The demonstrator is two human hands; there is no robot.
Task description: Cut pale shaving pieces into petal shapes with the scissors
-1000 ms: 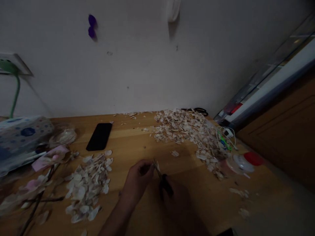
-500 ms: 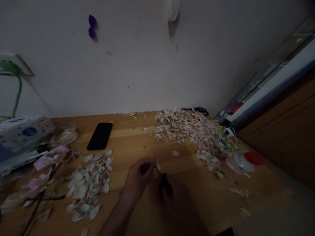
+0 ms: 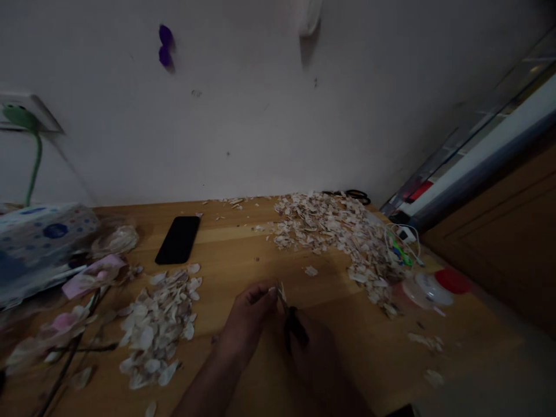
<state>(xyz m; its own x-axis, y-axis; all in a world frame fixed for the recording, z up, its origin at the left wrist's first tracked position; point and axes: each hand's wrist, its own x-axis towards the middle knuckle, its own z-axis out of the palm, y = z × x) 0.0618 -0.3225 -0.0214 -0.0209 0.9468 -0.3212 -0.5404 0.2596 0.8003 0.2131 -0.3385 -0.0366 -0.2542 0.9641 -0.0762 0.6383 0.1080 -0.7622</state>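
Thumb and fingers of my left hand [image 3: 245, 318] are pinched together close to the scissor tips; what they hold is too small and dim to make out. My right hand [image 3: 316, 347] grips a pair of scissors [image 3: 296, 326] by the black handles. Their blades point up and left, meeting the left fingertips, with a thin pale sliver beside them. To the left of my hands lies a pile of whole, thin, pale petal-like flakes [image 3: 152, 330]. A larger heap of narrower, broken-looking flakes [image 3: 330, 220] spreads at the back right.
A black phone [image 3: 178, 240] lies at the back left. Beyond it are a dotted tissue pack [image 3: 52, 229] and artificial flowers [image 3: 63, 324] on dark stems. At right stand a red-lidded clear jar [image 3: 434, 286] and a white cable [image 3: 417, 243]. Another dark-handled tool [image 3: 358, 196] rests by the wall.
My left fingertips have closed in a tighter pinch and moved slightly right against the blades. The scissors have shifted a little right and down. The view has moved slightly.
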